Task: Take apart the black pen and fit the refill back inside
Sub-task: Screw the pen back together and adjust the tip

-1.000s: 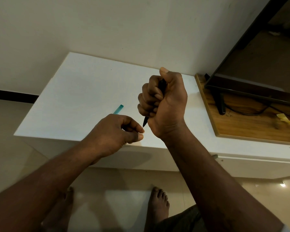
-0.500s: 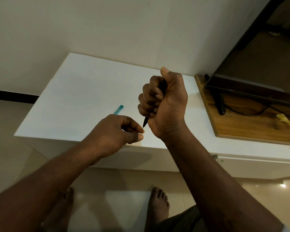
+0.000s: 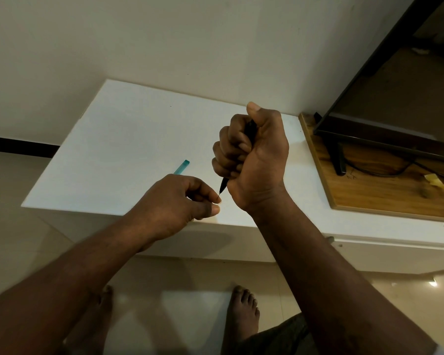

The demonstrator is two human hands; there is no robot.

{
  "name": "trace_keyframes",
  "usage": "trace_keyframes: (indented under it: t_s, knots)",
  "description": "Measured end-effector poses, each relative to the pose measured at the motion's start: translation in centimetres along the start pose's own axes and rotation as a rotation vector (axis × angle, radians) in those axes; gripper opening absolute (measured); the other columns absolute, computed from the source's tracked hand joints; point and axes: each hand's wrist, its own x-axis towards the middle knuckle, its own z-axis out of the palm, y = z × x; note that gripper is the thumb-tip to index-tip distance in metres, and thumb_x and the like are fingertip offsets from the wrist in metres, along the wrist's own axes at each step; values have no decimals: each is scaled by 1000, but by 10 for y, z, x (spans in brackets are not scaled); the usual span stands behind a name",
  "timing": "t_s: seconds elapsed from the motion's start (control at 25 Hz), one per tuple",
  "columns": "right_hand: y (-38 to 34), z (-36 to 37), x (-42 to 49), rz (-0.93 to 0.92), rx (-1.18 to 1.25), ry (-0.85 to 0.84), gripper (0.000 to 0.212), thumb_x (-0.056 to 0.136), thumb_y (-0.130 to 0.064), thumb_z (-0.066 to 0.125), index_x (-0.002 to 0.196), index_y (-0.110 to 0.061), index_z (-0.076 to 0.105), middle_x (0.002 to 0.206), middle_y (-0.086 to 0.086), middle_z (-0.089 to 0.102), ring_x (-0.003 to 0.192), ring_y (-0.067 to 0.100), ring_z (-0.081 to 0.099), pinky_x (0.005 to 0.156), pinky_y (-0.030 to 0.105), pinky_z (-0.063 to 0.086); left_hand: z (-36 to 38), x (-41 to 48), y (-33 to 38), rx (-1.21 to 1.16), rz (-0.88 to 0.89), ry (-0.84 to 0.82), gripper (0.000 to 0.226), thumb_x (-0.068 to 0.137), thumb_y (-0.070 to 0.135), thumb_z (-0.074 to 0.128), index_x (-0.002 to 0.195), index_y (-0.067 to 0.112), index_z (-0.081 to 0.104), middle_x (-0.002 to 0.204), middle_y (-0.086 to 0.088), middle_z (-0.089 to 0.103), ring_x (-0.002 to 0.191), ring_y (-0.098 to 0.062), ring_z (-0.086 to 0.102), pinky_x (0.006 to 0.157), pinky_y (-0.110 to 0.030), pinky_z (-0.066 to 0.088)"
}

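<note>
Black pen (image 3: pixel 250 130) stands tip-down inside the right hand (image 3: pixel 254 160), gripped in a fist; just below, the left hand (image 3: pixel 180 201) pinches its thin refill (image 3: pixel 220 193).

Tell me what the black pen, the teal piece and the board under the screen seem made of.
The black pen is likely plastic: a dull dark barrel, mostly hidden in the right hand. The teal piece is probably translucent plastic, with a glassy tint. The board is wood or wood-look laminate, with brown grain and a satin sheen.
</note>
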Motion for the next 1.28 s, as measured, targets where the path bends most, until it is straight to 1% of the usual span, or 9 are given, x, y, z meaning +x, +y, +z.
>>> trace_keyframes:
  t_s: [0.24, 0.6, 0.76, 0.92, 0.96, 1.04, 1.12, 1.2, 1.28]
  knots:
    - [0, 1, 1, 12, 7, 13, 48, 92, -40, 40, 53, -16, 28, 45, -4, 22, 42, 12, 11, 44, 19, 16, 0, 0, -1, 5, 6, -2, 9, 81, 34, 84, 89, 34, 79, 78, 18, 76, 72, 4, 70, 67, -21, 47]
    - [3, -7, 4, 9, 63, 37, 53, 100, -43, 38, 55, -17, 28, 47, -4, 20, 43, 12, 10, 44, 20, 15, 0, 0, 0, -17, 9, -10, 10, 80, 33, 85, 88, 34, 80, 78, 13, 77, 70, 1, 70, 67, -20, 47]
    - [1, -25, 9, 44, 290, 226, 52, 98, -48, 45, 58, -19, 31, 50, -4, 20, 42, 12, 13, 43, 22, 13, -7, 0, 3, -52, 27, 2, 12, 80, 29, 84, 88, 38, 80, 80, 9, 77, 70, -3, 70, 66, -23, 53]
    - [-2, -47, 14, 130, 485, 426, 51, 94, -50, 49, 55, -20, 37, 53, -6, 23, 41, 12, 17, 42, 22, 16, -19, 2, 5, -49, 23, 40, 15, 81, 25, 84, 88, 38, 79, 82, 13, 77, 74, -3, 70, 70, -28, 55]
    - [-2, -51, 15, 158, 517, 445, 51, 94, -50, 50, 55, -19, 38, 53, -7, 24, 40, 12, 18, 42, 22, 17, -21, 2, 5, 13, 44, 69, 14, 81, 27, 83, 87, 38, 79, 83, 17, 76, 75, -1, 69, 69, -27, 53]
    - [-3, -55, 17, 206, 560, 459, 50, 94, -49, 50, 55, -19, 40, 53, -7, 26, 40, 11, 20, 43, 22, 17, -26, 1, 5, 246, 130, 126, 10, 81, 36, 82, 87, 40, 76, 81, 26, 73, 76, 0, 66, 67, -27, 50]
    - [-3, -57, 18, 237, 581, 462, 49, 95, -48, 50, 56, -19, 41, 53, -8, 27, 40, 11, 21, 43, 21, 17, -31, -1, 6, 447, 219, 132, 16, 80, 47, 80, 94, 41, 73, 80, 27, 70, 73, 0, 64, 69, -30, 53]
    - [-3, -58, 18, 261, 592, 463, 50, 96, -48, 49, 56, -19, 42, 54, -8, 27, 40, 10, 21, 44, 21, 16, -32, -2, 6, 507, 277, 142, 27, 79, 59, 76, 99, 41, 73, 82, 27, 69, 72, 0, 64, 71, -33, 54]
    - [-3, -58, 18, 270, 603, 460, 50, 96, -48, 48, 56, -19, 42, 54, -8, 27, 40, 10, 21, 45, 21, 16, -31, -2, 9, 506, 340, 162, 42, 76, 73, 66, 100, 40, 73, 83, 27, 68, 70, 1, 63, 68, -31, 52]
